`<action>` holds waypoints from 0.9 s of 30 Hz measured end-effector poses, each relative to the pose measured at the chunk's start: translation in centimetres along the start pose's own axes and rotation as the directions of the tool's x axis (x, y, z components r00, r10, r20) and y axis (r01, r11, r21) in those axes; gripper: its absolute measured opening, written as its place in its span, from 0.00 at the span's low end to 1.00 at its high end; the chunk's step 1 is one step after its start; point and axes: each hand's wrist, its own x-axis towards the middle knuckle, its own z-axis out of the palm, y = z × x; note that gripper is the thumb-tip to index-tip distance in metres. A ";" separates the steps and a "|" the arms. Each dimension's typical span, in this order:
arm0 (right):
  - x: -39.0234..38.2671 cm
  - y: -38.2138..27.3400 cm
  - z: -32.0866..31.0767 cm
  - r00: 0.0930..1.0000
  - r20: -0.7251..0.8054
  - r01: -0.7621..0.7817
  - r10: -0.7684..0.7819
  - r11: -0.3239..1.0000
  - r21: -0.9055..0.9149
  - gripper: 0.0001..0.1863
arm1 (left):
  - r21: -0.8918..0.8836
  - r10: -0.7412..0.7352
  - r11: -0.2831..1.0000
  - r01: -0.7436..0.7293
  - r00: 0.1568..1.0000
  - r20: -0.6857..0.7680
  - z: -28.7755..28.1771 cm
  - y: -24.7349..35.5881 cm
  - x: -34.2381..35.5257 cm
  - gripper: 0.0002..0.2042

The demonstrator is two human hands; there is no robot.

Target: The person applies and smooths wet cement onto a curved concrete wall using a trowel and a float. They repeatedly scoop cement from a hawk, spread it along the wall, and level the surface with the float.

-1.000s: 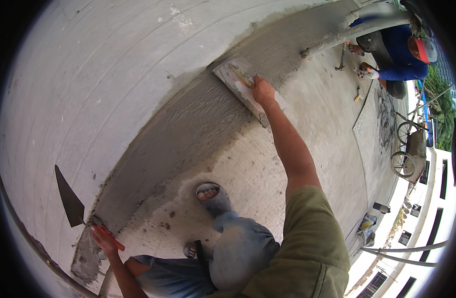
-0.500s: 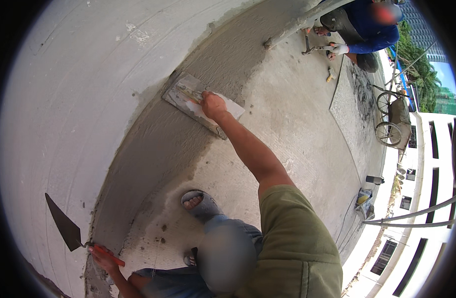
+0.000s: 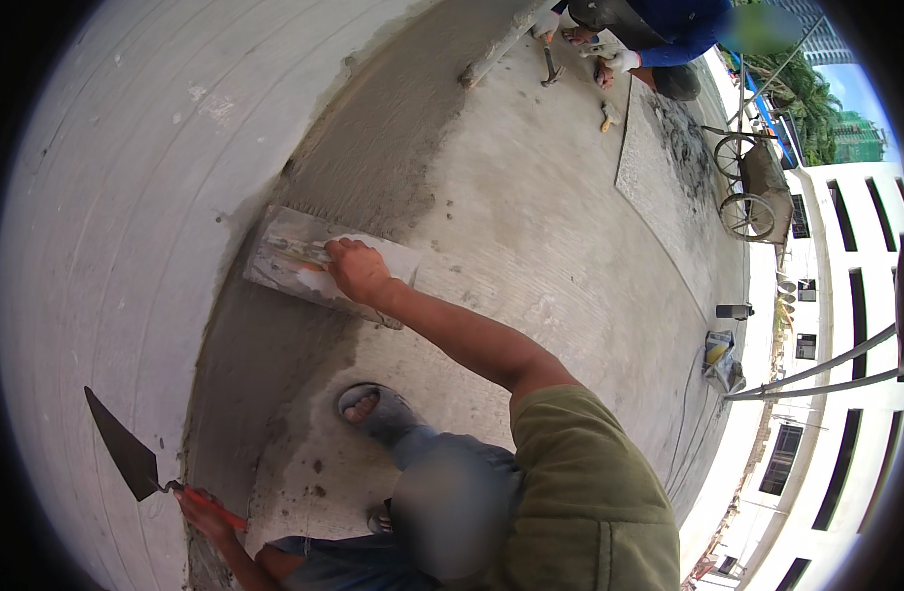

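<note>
My right hand [image 3: 361, 272] grips the handle of a flat rectangular plastering trowel [image 3: 292, 268], whose broad plate lies on a band of wet grey mortar [image 3: 265, 340]. That band runs along the foot of the pale wall [image 3: 127, 256]. The plate's left end comes close to the wall, and its right end reaches onto the drier concrete floor. At the lower left my left hand [image 3: 205, 517] is closed round the red handle of a pointed trowel [image 3: 127, 448]. Its dark blade is held up in front of the wall and looks free of mortar.
At the far top, a co-worker in blue [image 3: 669, 39] wears white gloves, with a hammer [image 3: 550, 64] close by. A pole [image 3: 496, 59] slants down near them. On the right stand a wheeled cart [image 3: 757, 187], a dark bottle [image 3: 735, 311] and a bag [image 3: 723, 360]. My sandalled foot [image 3: 361, 404] rests beside the mortar.
My right hand has drawn the plastering trowel nearer and to the left along the mortar band. The left hand with the pointed trowel has hardly moved. The view has shifted slightly.
</note>
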 end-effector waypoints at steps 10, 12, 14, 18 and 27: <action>-0.1 0.1 -6.0 0.998 0.054 -0.027 0.024 0.999 0.046 0.15 | -0.042 0.038 0.998 -0.036 0.999 0.037 2.5 1.3 0.0 0.23; -0.3 0.1 -6.8 0.996 0.091 -0.017 0.014 0.999 0.039 0.16 | -0.031 0.035 0.999 -0.034 0.998 0.050 2.6 1.2 0.3 0.23; -0.8 0.2 -7.0 0.996 0.085 -0.022 0.019 0.999 0.040 0.16 | -0.052 0.021 0.999 -0.018 0.998 0.063 2.7 1.1 0.5 0.23; -2.8 0.7 -5.8 0.997 0.078 -0.032 0.026 0.997 0.073 0.16 | -0.098 -0.007 0.995 0.013 0.998 0.066 2.8 0.9 0.7 0.23; -8.4 2.5 -2.0 0.986 0.119 -0.132 0.116 0.982 0.138 0.15 | -0.065 0.000 0.998 0.005 0.997 0.082 3.5 1.8 0.3 0.23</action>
